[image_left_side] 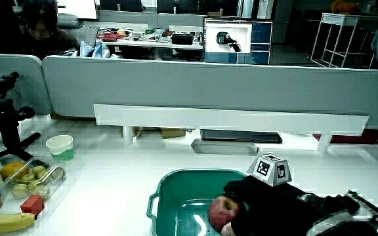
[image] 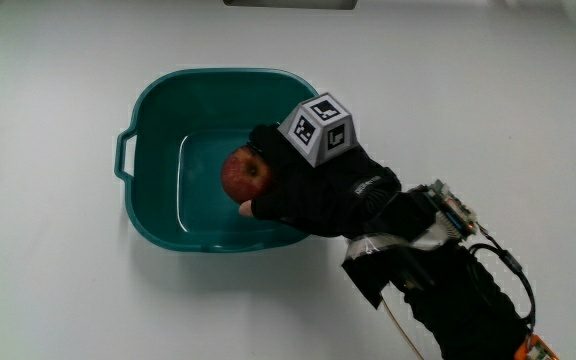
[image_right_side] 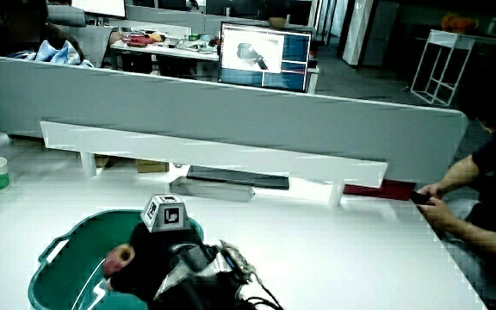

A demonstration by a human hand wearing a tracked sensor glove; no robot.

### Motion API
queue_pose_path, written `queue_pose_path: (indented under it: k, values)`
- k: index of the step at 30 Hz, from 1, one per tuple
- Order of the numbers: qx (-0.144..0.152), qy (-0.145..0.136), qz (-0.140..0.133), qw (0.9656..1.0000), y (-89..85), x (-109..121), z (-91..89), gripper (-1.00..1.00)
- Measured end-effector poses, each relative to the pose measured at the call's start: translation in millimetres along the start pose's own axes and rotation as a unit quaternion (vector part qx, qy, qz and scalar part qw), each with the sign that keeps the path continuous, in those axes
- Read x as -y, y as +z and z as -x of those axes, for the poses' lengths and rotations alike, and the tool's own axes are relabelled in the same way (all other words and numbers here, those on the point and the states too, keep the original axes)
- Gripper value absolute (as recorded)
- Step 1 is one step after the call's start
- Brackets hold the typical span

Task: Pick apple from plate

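Now, line by line, from the fruit outward:

Apple: the apple (image: 245, 175) is red with a little yellow, and it sits inside a teal basin (image: 153, 105) — no plate is visible, so the basin stands in for it. It shows also in both side views (image_left_side: 220, 211) (image_right_side: 117, 258).

Hand: the hand (image: 313, 185) reaches over the basin's rim on the person's side, and its fingers are curled around the apple; a fingertip shows under the fruit in the main view. I judge it is gripping the apple.

Lifted or not: I cannot tell whether the apple rests on the basin floor or is already a little above it.

Cube: the patterned cube (image: 318, 126) on the back of the glove points upward.

Handling: an apple is firm and round, with a smooth skin, moderately heavy for one hand. It does not bend, but it can roll or slip out of a loose hold, and it bruises if it drops.

Where to hold: best around the widest part, fingers on one side and thumb against them — not at the stem end.

Basin: it has a small handle (image: 125, 152) and high walls, so the lift probably must go upward before going sideways.

Around: in a side view, a banana (image_left_side: 5, 221), a paper cup (image_left_side: 60, 145) and a clear box of fruit (image_left_side: 30, 178) lie well apart from the basin.
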Motion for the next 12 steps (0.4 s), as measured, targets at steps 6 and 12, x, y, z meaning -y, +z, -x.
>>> queue_pose_path:
  k: [6,12]
  values:
    - [-0.027,0.029,-0.006,0.9992,1.2,9,-23.3,1.00]
    - [-0.057,0.023,-0.029,0.9977,9.3,27,-52.7,1.00]
